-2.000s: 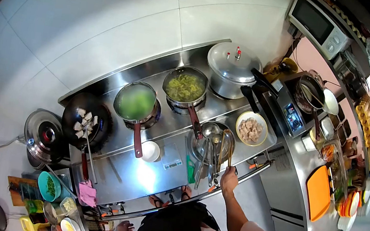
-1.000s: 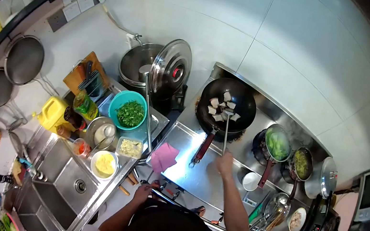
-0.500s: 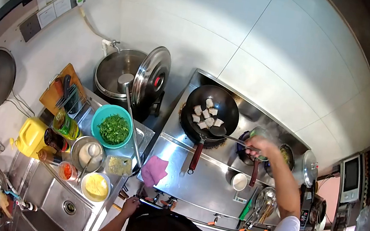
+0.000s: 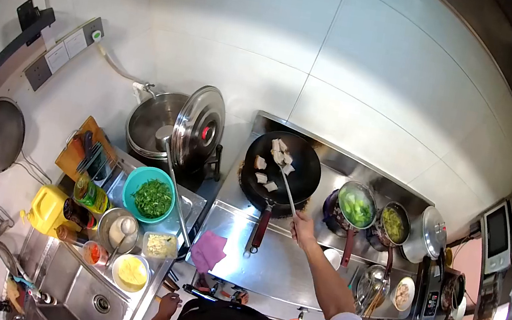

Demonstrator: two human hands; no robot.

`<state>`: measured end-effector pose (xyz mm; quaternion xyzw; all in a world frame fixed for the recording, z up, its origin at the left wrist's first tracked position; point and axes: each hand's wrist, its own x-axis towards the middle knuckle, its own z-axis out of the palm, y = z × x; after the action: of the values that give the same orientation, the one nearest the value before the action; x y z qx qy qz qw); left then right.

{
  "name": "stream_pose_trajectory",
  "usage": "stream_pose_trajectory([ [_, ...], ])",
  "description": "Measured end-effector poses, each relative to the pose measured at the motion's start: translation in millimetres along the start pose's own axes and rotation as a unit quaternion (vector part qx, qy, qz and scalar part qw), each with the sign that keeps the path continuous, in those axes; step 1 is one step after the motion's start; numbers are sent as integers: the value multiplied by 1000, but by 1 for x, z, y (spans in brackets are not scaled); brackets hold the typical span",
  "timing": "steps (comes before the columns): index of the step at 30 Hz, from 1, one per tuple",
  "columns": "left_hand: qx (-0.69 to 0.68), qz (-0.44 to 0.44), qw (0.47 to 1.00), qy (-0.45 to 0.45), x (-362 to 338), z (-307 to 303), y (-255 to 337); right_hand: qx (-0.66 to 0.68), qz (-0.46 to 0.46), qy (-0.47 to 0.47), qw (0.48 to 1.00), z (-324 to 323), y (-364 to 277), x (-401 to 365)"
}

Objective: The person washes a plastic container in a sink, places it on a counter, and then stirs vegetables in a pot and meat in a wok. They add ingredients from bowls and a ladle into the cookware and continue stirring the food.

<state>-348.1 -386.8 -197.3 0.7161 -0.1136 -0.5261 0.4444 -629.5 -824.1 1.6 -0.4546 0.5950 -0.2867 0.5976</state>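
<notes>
My right hand [image 4: 304, 229] is closed around the handle of a metal spatula [image 4: 289, 193], which reaches into a dark wok [image 4: 304, 180] on the stove. The spatula's head is among pale chunks of meat [image 4: 261, 178], some bunched at the far side and some lying apart in the wok's middle. The wok's dark red handle [image 4: 262, 229] points towards me. My left hand [image 4: 168, 305] hangs low beside the counter edge, fingers loosely bent, with nothing visible in it.
Right of the wok stand a pan of green vegetables [image 4: 357, 204], a smaller pan [image 4: 393, 223] and a lidded pot [image 4: 426, 234]. A purple cloth [image 4: 208, 252] lies on the stove front. Leftward are a teal bowl of chopped greens [image 4: 152, 200], a stockpot [image 4: 149, 124] and a sink [image 4: 91, 281].
My right hand has moved left from above the pans to the wok, bringing the spatula head into the meat. Several chunks are pushed to the far side. My left hand is slightly lower.
</notes>
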Motion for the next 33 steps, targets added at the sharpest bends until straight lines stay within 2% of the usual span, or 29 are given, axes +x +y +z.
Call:
stream_pose_trajectory([
  [2, 13, -18, 1000, 1, -6, 2, 2, 147, 69, -83, 983, -15, -6, -20],
  [3, 24, -37, 999, 3, -8, 4, 3, 151, 69, -81, 983, -24, -10, -31],
  [5, 18, -50, 999, 9, -14, 7, 3, 348, 145, -199, 905, -52, -5, -43],
  [7, 10, -62, 998, 16, -17, 9, 2, 382, 162, -194, 889, -70, -2, -51],
  [9, 14, -82, 996, 12, -19, 9, -4, 463, 189, -191, 845, -82, -6, -69],
  [11, 5, -93, 996, 14, -24, 8, -7, 471, 184, -189, 842, -91, -17, -78],
  [12, -8, -104, 994, 15, -27, 8, -9, 286, 132, -169, 934, -96, -29, -79],
  [13, -4, -104, 994, 18, -32, 6, -12, 89, 75, -141, 983, -101, -45, -81],
  [14, 21, -93, 995, 16, -36, 5, -14, -7, 54, -154, 987, -105, -71, -87],
  [17, 55, -70, 996, 18, -52, 4, -12, -261, 11, -195, 946, -121, -138, -75],
  [19, 27, -133, 989, 58, -62, 3, -6, -343, 16, -230, 910, -124, -174, -63],
  [20, 17, -137, 989, 51, -59, -3, -17, -340, 14, -236, 910, -123, -188, -54],
  [22, 4, -138, 988, 67, -70, -1, -10, -456, 24, -280, 845, -121, -210, -35],
  [25, -31, -140, 985, 95, -84, 2, -17, -471, 49, -328, 817, -118, -214, -6],
  [26, -47, -139, 983, 106, -90, 2, -22, -478, 30, -314, 819, -113, -210, -7],
  [27, -50, -142, 982, 113, -98, 3, -28, -444, -72, -365, 815, -111, -162, 28],
  [29, -33, -130, 982, 133, -108, 6, -33, -359, -282, -445, 770, -109, -69, 97],
  [30, -37, -129, 982, 136, -109, 5, -40, -376, -207, -319, 845, -87, -62, 60],
  [31, -45, -151, 978, 138, -110, 2, -51, -384, -127, -184, 896, -57, -58, 17],
  [33, -54, -173, 973, 142, -115, -3, -64, -230, -113, -124, 959, -26, -25, -2],
])
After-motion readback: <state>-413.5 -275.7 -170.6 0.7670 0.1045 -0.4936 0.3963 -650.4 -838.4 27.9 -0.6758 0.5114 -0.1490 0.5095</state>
